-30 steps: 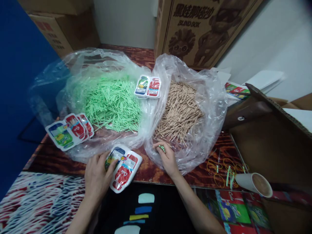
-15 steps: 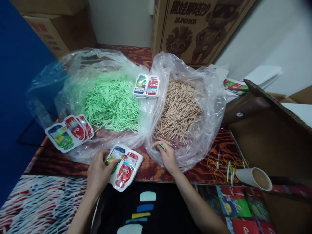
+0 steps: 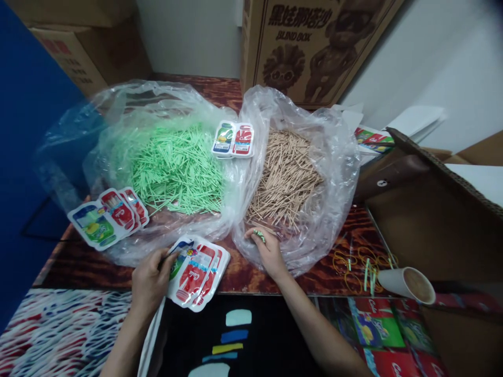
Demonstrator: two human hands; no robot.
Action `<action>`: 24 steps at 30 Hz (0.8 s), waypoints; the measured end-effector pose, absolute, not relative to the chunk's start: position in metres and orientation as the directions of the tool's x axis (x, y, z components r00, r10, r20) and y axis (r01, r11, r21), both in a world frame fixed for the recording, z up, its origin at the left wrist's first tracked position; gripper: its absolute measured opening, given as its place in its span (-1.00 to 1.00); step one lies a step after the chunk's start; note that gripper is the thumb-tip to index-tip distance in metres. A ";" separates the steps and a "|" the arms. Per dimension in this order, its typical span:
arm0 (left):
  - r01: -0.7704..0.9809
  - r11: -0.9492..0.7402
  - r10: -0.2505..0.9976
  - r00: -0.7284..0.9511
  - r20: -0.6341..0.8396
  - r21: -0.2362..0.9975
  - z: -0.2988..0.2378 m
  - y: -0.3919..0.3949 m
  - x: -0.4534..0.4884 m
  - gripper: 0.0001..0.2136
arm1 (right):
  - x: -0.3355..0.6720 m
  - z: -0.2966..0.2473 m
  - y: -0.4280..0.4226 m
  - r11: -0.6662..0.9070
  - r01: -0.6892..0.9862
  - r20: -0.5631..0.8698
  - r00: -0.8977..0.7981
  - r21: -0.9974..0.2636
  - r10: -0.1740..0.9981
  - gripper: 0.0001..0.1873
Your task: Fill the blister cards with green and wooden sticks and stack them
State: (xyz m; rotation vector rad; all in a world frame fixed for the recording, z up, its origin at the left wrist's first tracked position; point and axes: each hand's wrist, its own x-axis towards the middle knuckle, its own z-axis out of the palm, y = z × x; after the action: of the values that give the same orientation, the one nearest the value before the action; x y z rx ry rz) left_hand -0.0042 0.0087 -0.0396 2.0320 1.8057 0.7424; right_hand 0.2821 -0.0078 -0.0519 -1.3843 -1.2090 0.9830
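My left hand (image 3: 151, 277) pinches the left edge of a twin plastic packet (image 3: 192, 280) printed with a red cola can and a green lemon drink. Another such packet shows beneath it, shifted to the right. Closed in front of the right bag, my right hand (image 3: 269, 252) grips a small bundle of green sticks (image 3: 258, 235), their ends poking out. Beyond lie a heap of green sticks (image 3: 178, 173) in a clear bag and a heap of brown sticks (image 3: 288, 178) in a second clear bag (image 3: 338, 173).
Several overlapping packets (image 3: 92, 225) lie at the left, and another packet (image 3: 233, 140) rests between the bags. Yellow rubber bands (image 3: 352, 283), a paper cup (image 3: 406, 285) and an open carton (image 3: 444, 220) are at the right. Cardboard boxes (image 3: 291, 52) stand behind.
The top packet has slid left under my left hand, uncovering more of the one beneath. My right hand stays closed on the green sticks. The view has shifted slightly.
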 end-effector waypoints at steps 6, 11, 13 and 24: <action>0.841 -0.300 0.930 0.152 0.336 0.450 -0.046 0.010 -0.001 -0.76 | 0.282 -0.052 -0.008 0.025 0.186 0.056 0.161 -0.982 0.985 -0.83; 0.777 -0.369 0.910 0.191 0.368 0.510 -0.026 0.007 -0.001 -0.80 | 0.282 -0.051 -0.009 0.031 0.209 0.063 0.152 -0.977 0.986 -0.82; 0.730 -0.347 0.913 0.120 0.389 0.589 -0.011 0.005 0.002 -0.85 | 0.282 -0.051 -0.009 0.036 0.214 0.071 0.154 -0.976 0.985 -0.82; 0.297 -0.217 0.973 0.143 0.182 0.930 -0.013 0.009 0.080 -0.85 | 0.286 -0.036 -0.003 -0.043 -0.035 -0.050 0.214 -0.998 0.976 -0.82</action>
State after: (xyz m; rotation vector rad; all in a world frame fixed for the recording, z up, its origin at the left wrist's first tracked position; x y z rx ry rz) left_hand 0.0796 0.0086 -0.0126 1.6474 1.2455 1.1044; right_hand 0.2861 -0.0027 -0.0364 -1.3155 -1.0046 1.0956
